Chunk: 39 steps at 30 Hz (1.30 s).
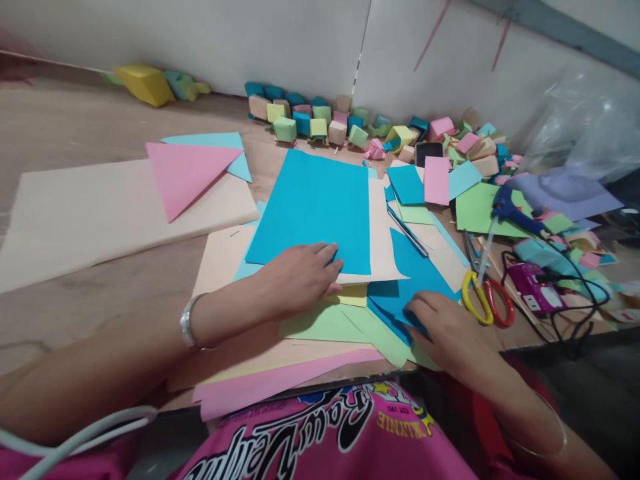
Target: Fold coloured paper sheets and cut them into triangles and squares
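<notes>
My left hand (300, 277) lies on the near edge of a large blue paper sheet (315, 207), fingers curled over the corner of the stack of coloured sheets under it. My right hand (445, 327) rests on a smaller blue sheet (410, 280) to the right, fingers bent and pinching its near edge. Green paper (335, 323), a yellow sheet and a pink sheet (270, 383) lie beneath, near the table's front edge.
Scissors (483, 293) with yellow and red handles lie right of my right hand. A blue glue gun (510, 210), a purple power block (535, 287) and black cords sit further right. Several folded paper cubes (320, 123) line the wall. A pink triangle (183, 173) lies at left.
</notes>
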### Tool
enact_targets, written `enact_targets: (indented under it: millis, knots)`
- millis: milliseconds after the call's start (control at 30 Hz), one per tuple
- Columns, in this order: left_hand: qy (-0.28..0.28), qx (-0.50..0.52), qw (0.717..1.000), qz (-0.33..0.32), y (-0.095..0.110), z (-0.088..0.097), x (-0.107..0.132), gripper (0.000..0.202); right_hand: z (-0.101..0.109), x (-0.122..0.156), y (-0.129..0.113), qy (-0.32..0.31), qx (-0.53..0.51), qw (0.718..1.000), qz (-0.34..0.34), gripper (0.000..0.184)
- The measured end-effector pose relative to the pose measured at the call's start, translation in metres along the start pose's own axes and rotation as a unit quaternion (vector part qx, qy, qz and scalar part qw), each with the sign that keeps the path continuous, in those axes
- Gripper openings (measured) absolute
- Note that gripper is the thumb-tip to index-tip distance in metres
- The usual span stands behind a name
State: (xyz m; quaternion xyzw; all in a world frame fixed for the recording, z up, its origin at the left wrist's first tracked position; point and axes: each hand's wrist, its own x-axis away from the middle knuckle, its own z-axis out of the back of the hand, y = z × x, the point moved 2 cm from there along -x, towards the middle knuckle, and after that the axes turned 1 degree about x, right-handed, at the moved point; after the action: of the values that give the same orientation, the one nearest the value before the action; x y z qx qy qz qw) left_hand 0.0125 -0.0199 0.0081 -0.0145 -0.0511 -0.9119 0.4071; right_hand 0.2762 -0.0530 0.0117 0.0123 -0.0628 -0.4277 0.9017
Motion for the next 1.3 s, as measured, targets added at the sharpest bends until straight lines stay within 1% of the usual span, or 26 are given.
enact_targets:
  millis: [67,133,233,333,367,433,500,533,600,667,733,767,833,933,1000,1067,1133,1200,1300]
  knots:
    - [0.016,0.014,1.0,-0.007,-0.005,-0.001,0.001,0.038,0.001,0.001,0.0,-0.012,-0.013,1.0,0.007,0.019]
    - [0.019,0.014,1.0,-0.013,-0.01,-0.001,0.001,0.04,0.002,0.003,-0.001,-0.023,-0.013,1.0,0.012,0.025]
    - [0.008,-0.007,1.0,-0.025,-0.014,0.002,0.003,0.048,0.004,0.007,-0.001,-0.017,-0.015,1.0,0.015,0.021]
    - [0.004,-0.025,0.999,-0.028,-0.013,0.006,0.003,0.064,0.008,0.009,0.003,0.002,-0.076,0.997,0.017,0.025]
    - [0.002,-0.028,0.999,-0.027,-0.012,0.006,0.003,0.067,0.01,0.008,0.005,0.015,-0.104,0.994,0.016,0.025]
    - [0.0,-0.034,0.999,-0.023,-0.011,0.006,0.001,0.067,0.015,0.004,0.01,0.066,-0.129,0.989,0.01,0.022]
    - [0.0,-0.037,0.999,-0.02,-0.011,0.004,0.0,0.063,0.018,-0.005,0.012,0.12,-0.097,0.988,0.01,0.018]
    - [0.004,-0.037,0.999,-0.018,-0.011,0.002,-0.001,0.063,0.019,-0.01,0.011,0.131,-0.066,0.989,0.021,0.018]
    - [0.016,-0.026,0.999,-0.015,-0.013,0.0,-0.003,0.066,0.015,-0.024,0.006,0.12,-0.002,0.991,0.065,0.022]
    - [0.03,-0.001,0.999,-0.016,-0.015,-0.002,-0.003,0.073,0.009,-0.036,-0.002,0.1,0.049,0.986,0.121,0.037]
    - [0.041,0.038,0.998,-0.017,-0.016,-0.003,-0.003,0.078,0.003,-0.045,-0.01,0.103,0.083,0.978,0.159,0.047]
    - [0.046,0.06,0.997,-0.017,-0.016,-0.004,-0.002,0.079,0.001,-0.048,-0.013,0.105,0.094,0.975,0.17,0.049]
    - [0.058,0.098,0.993,-0.018,-0.015,-0.006,-0.001,0.077,-0.003,-0.053,-0.018,0.108,0.112,0.972,0.179,0.049]
    - [0.074,0.128,0.989,-0.03,-0.01,-0.008,0.001,0.066,-0.005,-0.056,-0.021,0.111,0.131,0.967,0.187,0.046]
    - [0.08,0.136,0.987,-0.034,-0.007,-0.007,0.003,0.06,-0.002,-0.058,-0.021,0.121,0.132,0.965,0.193,0.042]
    - [0.085,0.139,0.986,-0.031,-0.005,-0.004,0.005,0.055,0.003,-0.061,-0.019,0.139,0.119,0.964,0.195,0.033]
    - [0.088,0.134,0.987,-0.026,-0.005,0.001,0.005,0.05,0.01,-0.067,-0.014,0.168,0.095,0.964,0.181,0.024]
    - [0.089,0.125,0.988,-0.019,-0.006,0.007,0.006,0.044,0.017,-0.074,-0.007,0.207,0.07,0.964,0.152,0.017]
    - [0.081,0.105,0.991,-0.001,-0.009,0.016,0.008,0.025,0.024,-0.084,0.003,0.237,0.055,0.964,0.108,0.013]
